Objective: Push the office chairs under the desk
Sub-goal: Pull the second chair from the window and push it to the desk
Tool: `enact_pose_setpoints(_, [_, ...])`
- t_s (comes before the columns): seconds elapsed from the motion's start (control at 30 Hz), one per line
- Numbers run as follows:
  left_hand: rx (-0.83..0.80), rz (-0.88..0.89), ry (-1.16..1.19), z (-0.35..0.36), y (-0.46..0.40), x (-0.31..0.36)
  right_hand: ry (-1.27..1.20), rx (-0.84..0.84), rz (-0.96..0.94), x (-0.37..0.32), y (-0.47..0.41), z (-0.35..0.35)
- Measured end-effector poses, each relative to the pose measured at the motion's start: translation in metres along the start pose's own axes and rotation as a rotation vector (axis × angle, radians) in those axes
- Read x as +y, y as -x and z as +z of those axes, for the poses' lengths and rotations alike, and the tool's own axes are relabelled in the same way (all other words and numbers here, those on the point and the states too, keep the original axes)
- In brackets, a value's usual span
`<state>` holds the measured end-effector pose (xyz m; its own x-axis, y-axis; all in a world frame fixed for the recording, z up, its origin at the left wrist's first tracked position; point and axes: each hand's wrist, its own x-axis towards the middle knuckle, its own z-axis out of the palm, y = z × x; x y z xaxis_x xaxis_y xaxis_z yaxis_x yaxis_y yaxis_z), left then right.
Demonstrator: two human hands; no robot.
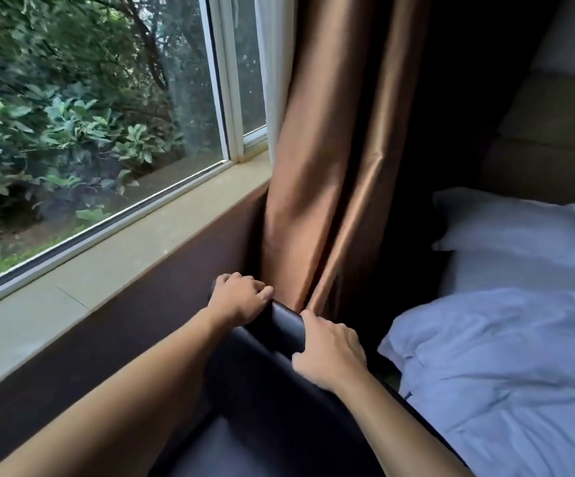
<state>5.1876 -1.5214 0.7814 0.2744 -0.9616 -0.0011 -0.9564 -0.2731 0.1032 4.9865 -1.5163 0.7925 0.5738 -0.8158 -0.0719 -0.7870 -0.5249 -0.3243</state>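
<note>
**Inspector:** State the position of the chair relative to the hands.

**Assistant:** The office chair (279,401) sits directly under and in front of both hands. Its backrest top edge runs crosswise between them, from the left hand (239,297) down-right to the right hand (330,352). That edge is the long axis in play.

**Inspector:** Condition of each hand?

**Assistant:** Left hand is curled over the far-left end of the top edge, fingers wrapped down the far side. Right hand is clamped on the nearer right end, thumb on the near face. Both are closed on the chair. The right hand lies nearer the camera; the left reaches further forward.

**Inspector:** Surroundings?

**Assistant:** Beyond the hands hangs a brown curtain (334,166), touching or just beside the backrest; I cannot tell which. Left of the left hand runs a pale stone windowsill (107,266) above a dark wall panel. Right of the right hand lies a bed with white bedding (503,366), just beside the chair.

**Inspector:** The desk?

**Assistant:** Not in view. In my judgement the chair must be steered away from this corner first.

**Inspector:** Materials?

**Assistant:** Backrest appears smooth, dark, slightly glossy, with a rounded padded edge, likely a firm hold. Curtain is satiny and folded; bedding is soft and rumpled, and might snag a passing chair.
</note>
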Motion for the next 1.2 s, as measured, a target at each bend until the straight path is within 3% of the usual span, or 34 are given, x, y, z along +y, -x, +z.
enact_pose_setpoints(0.2, [0.092, 0.057, -0.077, -0.003, 0.02, 0.003, 0.001, -0.001, -0.053, -0.003, 0.026, -0.004])
enact_pose_setpoints(0.53, [0.077, -0.007, -0.062, 0.0, 0.041, -0.011, -0.03, -0.021, -0.093, 0.001, 0.053, 0.004])
enact_pose_setpoints(0.7, [0.041, -0.026, -0.092, 0.008, 0.047, -0.011, 0.0, 0.119, -0.014, 0.043, 0.113, 0.023])
enact_pose_setpoints(0.87, [0.03, -0.031, -0.111, 0.011, 0.069, -0.013, -0.016, 0.177, -0.018, 0.03, 0.144, 0.034])
enact_pose_setpoints(1.2, [0.09, -0.111, -0.086, 0.012, 0.163, -0.039, -0.035, 0.086, -0.097, 0.0, 0.201, 0.045])
